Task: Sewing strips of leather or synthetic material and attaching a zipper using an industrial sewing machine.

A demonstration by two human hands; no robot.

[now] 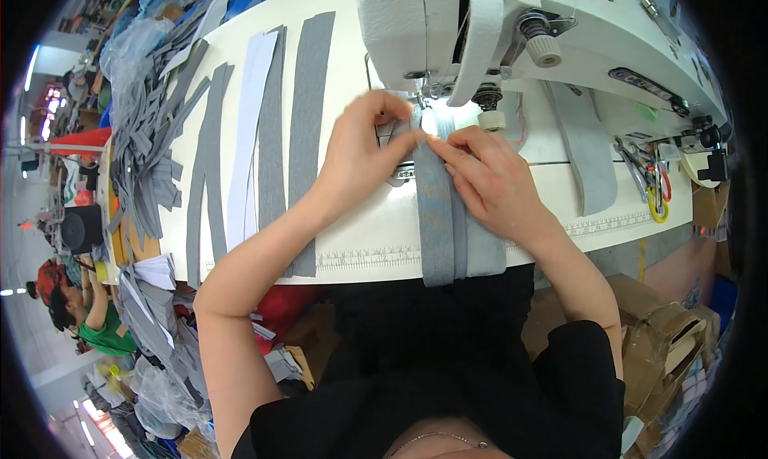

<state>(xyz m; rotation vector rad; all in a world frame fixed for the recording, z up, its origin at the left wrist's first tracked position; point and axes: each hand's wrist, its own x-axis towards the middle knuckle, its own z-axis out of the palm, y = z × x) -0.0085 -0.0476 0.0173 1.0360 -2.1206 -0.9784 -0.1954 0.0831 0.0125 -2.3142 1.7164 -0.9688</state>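
Observation:
Grey fabric strips (435,227) lie lengthwise under the needle area of a white sewing machine (404,35) and hang over the table's front edge. My left hand (364,147) is closed at the left edge of the strip, thumb and forefinger pinching it just in front of the presser foot (422,99). On the other side, my right hand (492,175) pinches the same strip, its thumb and fingertips almost meeting my left thumb. The lower fingers of my right hand rest over the layered grey cloth. The machine's lamp makes a bright glare there, so the exact seam cannot be made out.
Left of my hands lie several long grey strips (308,131) and a white strip (250,139). A heap of grey strips (144,139) covers the far left. Scissors (658,191) and a grey curved piece (580,147) lie right. A printed ruler (368,257) follows the front edge.

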